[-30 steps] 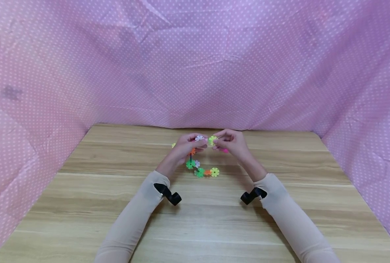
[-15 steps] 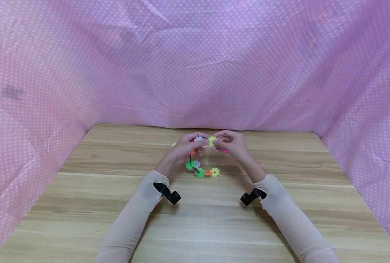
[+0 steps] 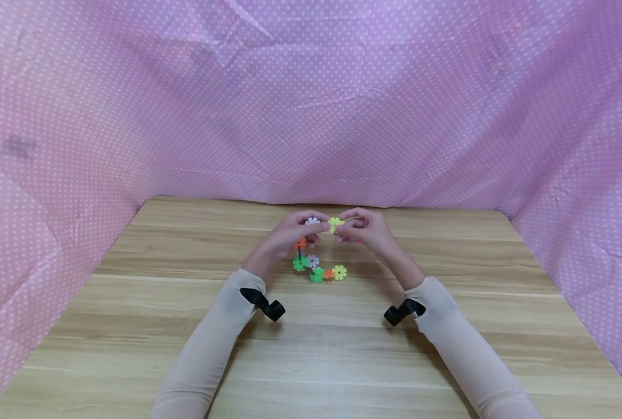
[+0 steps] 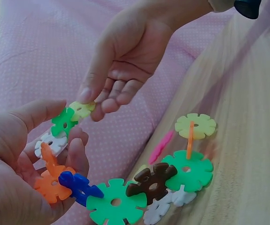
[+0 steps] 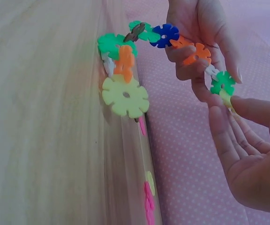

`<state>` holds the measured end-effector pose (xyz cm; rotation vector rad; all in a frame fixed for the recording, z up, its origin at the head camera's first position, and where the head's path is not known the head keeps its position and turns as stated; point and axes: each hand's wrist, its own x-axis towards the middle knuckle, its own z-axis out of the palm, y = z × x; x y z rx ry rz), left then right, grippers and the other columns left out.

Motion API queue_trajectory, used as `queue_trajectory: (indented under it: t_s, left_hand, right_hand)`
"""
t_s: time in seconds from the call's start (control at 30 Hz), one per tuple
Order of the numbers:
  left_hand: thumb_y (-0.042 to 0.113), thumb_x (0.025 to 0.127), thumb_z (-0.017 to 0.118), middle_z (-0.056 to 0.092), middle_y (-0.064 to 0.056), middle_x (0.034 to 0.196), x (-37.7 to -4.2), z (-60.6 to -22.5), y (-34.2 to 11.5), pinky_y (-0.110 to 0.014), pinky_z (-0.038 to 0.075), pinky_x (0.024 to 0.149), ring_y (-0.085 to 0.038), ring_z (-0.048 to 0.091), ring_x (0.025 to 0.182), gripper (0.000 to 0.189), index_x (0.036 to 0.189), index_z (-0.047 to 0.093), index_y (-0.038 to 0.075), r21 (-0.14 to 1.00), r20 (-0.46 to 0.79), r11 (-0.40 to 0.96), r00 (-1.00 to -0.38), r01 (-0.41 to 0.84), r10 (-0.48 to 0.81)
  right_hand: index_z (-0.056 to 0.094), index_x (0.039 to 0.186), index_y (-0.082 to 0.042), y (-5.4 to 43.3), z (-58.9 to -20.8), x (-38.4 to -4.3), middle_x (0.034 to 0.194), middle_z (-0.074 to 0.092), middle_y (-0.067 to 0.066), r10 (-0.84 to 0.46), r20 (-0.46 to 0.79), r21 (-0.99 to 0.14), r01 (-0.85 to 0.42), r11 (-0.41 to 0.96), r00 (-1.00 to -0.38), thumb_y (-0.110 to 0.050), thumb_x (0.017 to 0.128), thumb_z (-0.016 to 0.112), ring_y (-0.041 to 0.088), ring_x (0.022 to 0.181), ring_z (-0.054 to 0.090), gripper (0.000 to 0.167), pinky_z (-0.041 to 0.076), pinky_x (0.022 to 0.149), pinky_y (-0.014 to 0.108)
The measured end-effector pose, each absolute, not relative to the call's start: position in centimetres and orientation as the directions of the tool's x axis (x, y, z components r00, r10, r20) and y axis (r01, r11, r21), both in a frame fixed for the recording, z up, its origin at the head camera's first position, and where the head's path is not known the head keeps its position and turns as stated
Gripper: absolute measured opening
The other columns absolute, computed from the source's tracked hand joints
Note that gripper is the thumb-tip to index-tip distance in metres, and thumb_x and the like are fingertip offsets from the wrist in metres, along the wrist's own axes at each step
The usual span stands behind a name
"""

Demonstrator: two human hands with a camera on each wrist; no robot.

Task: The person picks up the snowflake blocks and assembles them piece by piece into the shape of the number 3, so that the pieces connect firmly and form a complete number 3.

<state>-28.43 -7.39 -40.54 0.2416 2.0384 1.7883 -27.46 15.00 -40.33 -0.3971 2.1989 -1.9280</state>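
Left hand [image 3: 288, 234]: pinching green disc [image 4: 60, 126] | right hand [image 3: 373, 231]: pinching yellow disc [image 4: 81, 112] against it | chain [image 4: 102, 206]: extending from left hand

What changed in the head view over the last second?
The left hand and the chain of snowflake discs it holds shifted slightly left; the yellow disc pinched by the right hand moved left too. Neither hand let go; the right sleeve stayed put.
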Motion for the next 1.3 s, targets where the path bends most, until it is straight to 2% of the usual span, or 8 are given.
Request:
queue_trajectory:
  t_s: [0.2,0.37,0.47,0.63,0.77,1.03,1.1,1.3]
  left_hand:
    - [0.025,0.098,0.070,0.061,-0.002,0.109,-28.5,-40.2,-7.9,-0.026,0.053,0.070,-0.031,0.062,0.097,0.030,0.124,0.068,0.012,0.975,-0.206,0.157,-0.896,-0.155,0.394]
    - [0.024,0.097,0.071,0.063,-0.002,0.107,-28.6,-39.9,-8.4,-0.027,0.051,0.069,-0.021,0.061,0.087,0.028,0.122,0.068,0.011,0.973,-0.223,0.156,-0.882,-0.173,0.416]
    - [0.024,0.097,0.071,0.064,-0.003,0.110,-28.7,-39.9,-8.8,-0.028,0.051,0.072,-0.025,0.063,0.091,0.028,0.122,0.068,0.012,0.972,-0.227,0.161,-0.878,-0.174,0.421]
    - [0.026,0.097,0.071,0.064,-0.003,0.112,-28.8,-39.6,-9.5,-0.030,0.052,0.075,-0.037,0.063,0.106,0.031,0.124,0.068,0.011,0.969,-0.226,0.183,-0.885,-0.164,0.406]
    - [0.026,0.097,0.070,0.062,-0.002,0.114,-28.9,-39.2,-10.2,-0.033,0.052,0.077,-0.036,0.061,0.105,0.032,0.126,0.067,0.012,0.972,-0.204,0.193,-0.896,-0.136,0.394]
    - [0.027,0.098,0.067,0.060,-0.005,0.125,-29.2,-37.9,-12.5,-0.048,0.051,0.094,-0.036,0.058,0.114,0.029,0.125,0.067,0.014,0.976,-0.174,0.186,-0.929,-0.117,0.328]
    - [0.028,0.099,0.067,0.060,-0.005,0.127,-29.3,-37.7,-13.1,-0.047,0.052,0.097,-0.033,0.059,0.112,0.029,0.125,0.066,0.014,0.976,-0.162,0.192,-0.937,-0.105,0.310]
    - [0.029,0.099,0.068,0.058,-0.002,0.124,-29.6,-37.4,-14.4,-0.030,0.056,0.084,-0.026,0.059,0.106,0.029,0.125,0.066,0.015,0.979,-0.166,0.160,-0.949,-0.126,0.267]
  right_hand:
    - [0.061,0.122,0.009,15.2,-40.4,-27.3,0.090,0.078,0.006,-0.379,0.018,-0.983,-0.086,0.163,-0.925,-0.004,0.093,0.072,0.032,0.087,0.076,0.034,0.059,0.090,0.055]
    - [0.064,0.118,0.010,15.1,-40.7,-27.3,0.100,0.076,0.019,-0.461,-0.018,-0.954,-0.124,0.275,-0.887,-0.003,0.091,0.073,0.021,0.084,0.073,0.031,0.062,0.082,0.037]
    - [0.068,0.115,0.008,15.0,-41.1,-27.4,0.103,0.075,0.022,-0.532,-0.034,-0.916,-0.187,0.356,-0.846,-0.002,0.090,0.073,0.019,0.087,0.071,0.027,0.060,0.079,0.029]
    - [0.068,0.113,0.010,14.6,-41.9,-27.6,0.103,0.072,0.026,-0.669,-0.045,-0.897,-0.266,0.354,-0.742,0.000,0.093,0.069,0.027,0.081,0.070,0.022,0.062,0.072,0.035]
    - [0.069,0.113,0.008,14.3,-42.2,-27.7,0.100,0.074,0.022,-0.697,-0.071,-0.884,-0.278,0.376,-0.714,0.000,0.093,0.069,0.024,0.079,0.068,0.021,0.061,0.070,0.035]
    - [0.071,0.106,0.006,13.2,-42.5,-27.6,0.094,0.073,0.018,-0.722,-0.105,-0.831,-0.338,0.441,-0.684,0.004,0.084,0.077,0.014,0.082,0.067,0.023,0.060,0.074,0.025]
    - [0.072,0.105,0.006,12.8,-42.5,-27.4,0.091,0.071,0.017,-0.736,-0.104,-0.822,-0.358,0.442,-0.669,0.003,0.082,0.080,0.014,0.080,0.065,0.025,0.058,0.073,0.022]
    - [0.075,0.103,-0.002,11.8,-43.1,-26.9,0.083,0.065,0.007,-0.748,-0.107,-0.786,-0.405,0.467,-0.655,-0.003,0.079,0.085,0.010,0.074,0.055,0.026,0.050,0.066,0.018]
